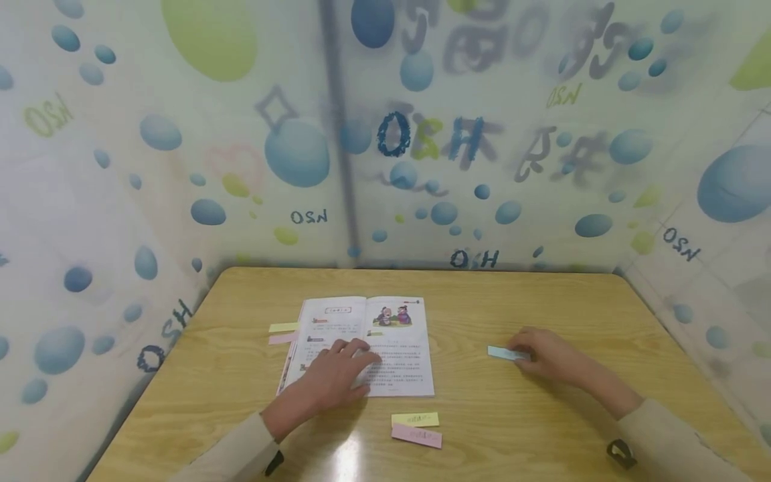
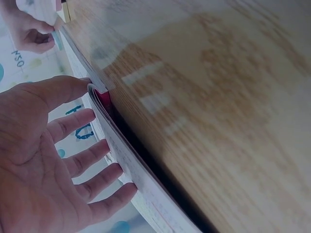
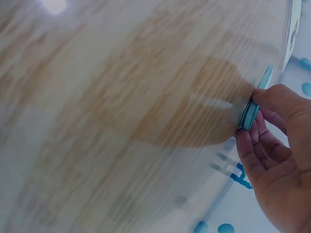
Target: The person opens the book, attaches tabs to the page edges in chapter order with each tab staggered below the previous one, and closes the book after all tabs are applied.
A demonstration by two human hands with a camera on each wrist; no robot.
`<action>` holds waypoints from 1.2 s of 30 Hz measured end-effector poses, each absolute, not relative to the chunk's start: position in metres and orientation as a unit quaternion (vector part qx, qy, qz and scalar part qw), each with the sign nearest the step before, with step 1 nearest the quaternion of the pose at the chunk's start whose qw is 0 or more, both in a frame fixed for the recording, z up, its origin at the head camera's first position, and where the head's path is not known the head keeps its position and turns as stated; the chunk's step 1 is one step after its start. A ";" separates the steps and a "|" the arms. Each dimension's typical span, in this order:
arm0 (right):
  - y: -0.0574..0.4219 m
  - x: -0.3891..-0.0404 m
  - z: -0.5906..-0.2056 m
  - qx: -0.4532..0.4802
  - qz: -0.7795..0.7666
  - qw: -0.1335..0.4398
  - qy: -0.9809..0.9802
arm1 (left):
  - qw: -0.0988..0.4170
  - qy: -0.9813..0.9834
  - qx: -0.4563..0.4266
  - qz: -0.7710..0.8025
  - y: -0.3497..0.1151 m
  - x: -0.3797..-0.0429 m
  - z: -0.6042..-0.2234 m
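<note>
An open book with printed text and a small cartoon lies left of the table's middle. My left hand rests on its pages with the fingers spread; in the left wrist view the fingertips touch the paper near the spine and lower edge. To the right of the book, my right hand pinches a blue pad of sticky notes by its right end. The right wrist view shows the blue pad between thumb and fingers, low over the table, its sheets slightly fanned.
Yellow and pink sticky tabs stick out past the book's left edge. In front of the book, a yellow sticky-note strip and a pink one lie overlapping, both with handwriting. A patterned curtain hangs behind the wooden table.
</note>
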State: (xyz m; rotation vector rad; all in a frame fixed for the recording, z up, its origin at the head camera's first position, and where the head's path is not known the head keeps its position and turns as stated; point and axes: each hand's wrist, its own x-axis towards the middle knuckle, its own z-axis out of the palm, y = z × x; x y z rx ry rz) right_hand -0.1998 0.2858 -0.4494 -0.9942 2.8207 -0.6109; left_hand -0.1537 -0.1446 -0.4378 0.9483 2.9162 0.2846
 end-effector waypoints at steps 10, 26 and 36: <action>0.287 -0.204 -0.452 -0.341 -0.206 0.039 0.917 | 0.025 0.946 0.310 0.088 -0.145 -0.153 -0.439; 0.262 -0.208 -0.436 -0.357 -0.208 0.033 0.910 | 0.022 0.947 0.309 0.080 -0.144 -0.151 -0.438; 0.239 -0.214 -0.428 -0.385 -0.208 0.031 0.899 | 0.018 0.948 0.309 0.073 -0.145 -0.151 -0.440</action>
